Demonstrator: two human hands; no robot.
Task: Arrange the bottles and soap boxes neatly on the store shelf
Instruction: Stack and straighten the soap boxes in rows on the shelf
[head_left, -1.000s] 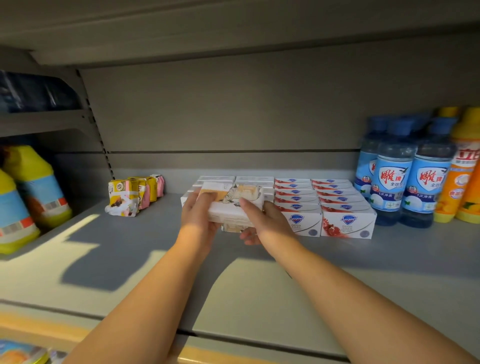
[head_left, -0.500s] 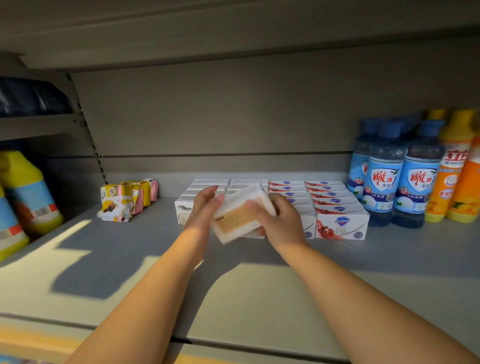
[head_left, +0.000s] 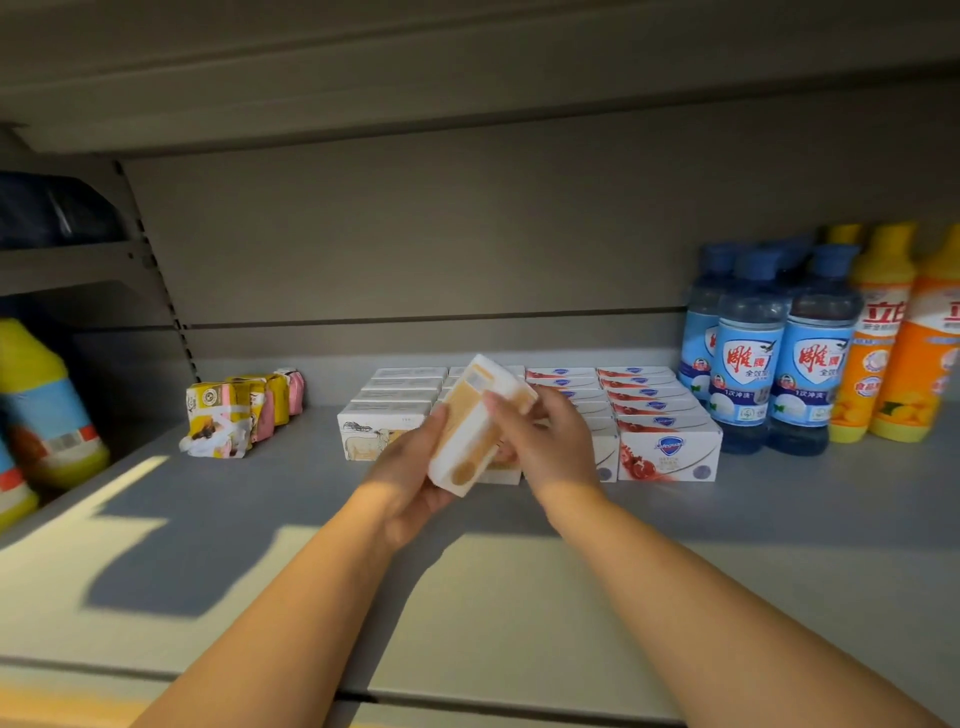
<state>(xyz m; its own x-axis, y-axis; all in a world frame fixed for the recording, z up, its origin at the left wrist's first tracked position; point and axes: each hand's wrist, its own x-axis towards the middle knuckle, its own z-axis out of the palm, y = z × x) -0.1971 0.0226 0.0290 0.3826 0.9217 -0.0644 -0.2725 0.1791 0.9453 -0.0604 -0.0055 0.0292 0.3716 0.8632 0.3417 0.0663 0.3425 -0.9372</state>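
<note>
Both hands hold a white and tan soap box (head_left: 475, 423) above the grey shelf (head_left: 519, 597), tilted with its long side running up and away. My left hand (head_left: 410, 478) grips its lower end from the left. My right hand (head_left: 545, 441) grips its upper right side. Behind it stand rows of white soap boxes (head_left: 387, 415) and red and white soap boxes (head_left: 665, 423). Blue bottles (head_left: 779, 358) and orange bottles (head_left: 893, 338) stand at the right.
Small yellow and pink wrapped soaps (head_left: 239, 413) sit at the back left. Yellow-capped bottles (head_left: 47, 410) stand in the neighbouring bay at far left. A shelf board (head_left: 467, 67) hangs overhead. The shelf's front edge (head_left: 467, 696) runs below my forearms.
The box came off the stack and was turned in my hands, from lying flat to tilted upright with its tan face toward me. The view shifted slightly left.
</note>
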